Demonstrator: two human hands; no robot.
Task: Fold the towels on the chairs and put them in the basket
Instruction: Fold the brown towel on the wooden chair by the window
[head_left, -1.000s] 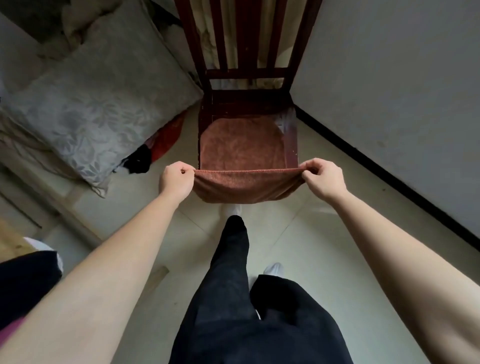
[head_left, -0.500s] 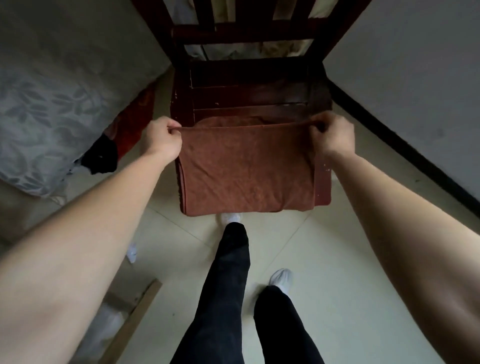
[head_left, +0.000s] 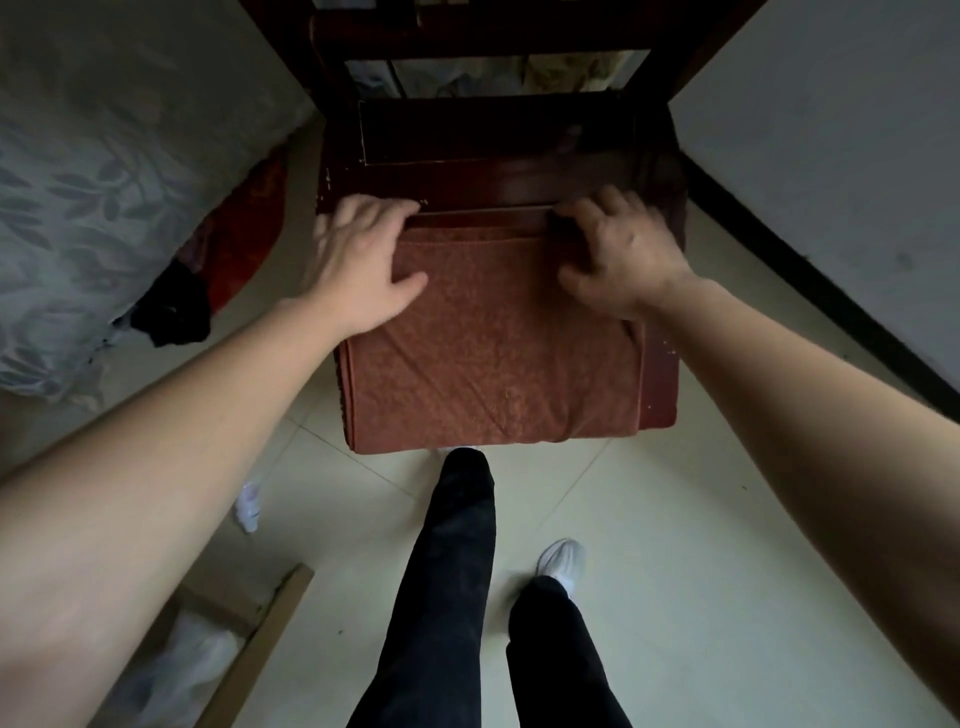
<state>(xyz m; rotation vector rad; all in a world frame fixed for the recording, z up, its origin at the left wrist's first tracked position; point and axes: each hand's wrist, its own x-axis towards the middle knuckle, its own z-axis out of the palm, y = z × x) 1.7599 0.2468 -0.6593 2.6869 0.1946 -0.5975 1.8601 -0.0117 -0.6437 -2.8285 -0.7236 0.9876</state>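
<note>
A rust-brown towel (head_left: 493, 353) lies folded in half on the seat of a dark red wooden chair (head_left: 493, 176), with its fold at the seat's near edge. My left hand (head_left: 358, 254) lies flat on the towel's far left corner, fingers spread. At the far right corner my right hand (head_left: 623, 260) rests with its fingers bent and their tips at the towel's far edge. No basket is in view.
A grey leaf-patterned cushion (head_left: 104, 182) lies to the left, with red cloth (head_left: 234, 249) and a black item (head_left: 171, 306) on the floor beside it. A wall (head_left: 831, 156) runs along the right. A cardboard box (head_left: 249, 649) sits at bottom left.
Both hands carried the towel's near edge up and over onto the far edge, folding it in half on the seat. They have let go of the corners and now lie on top.
</note>
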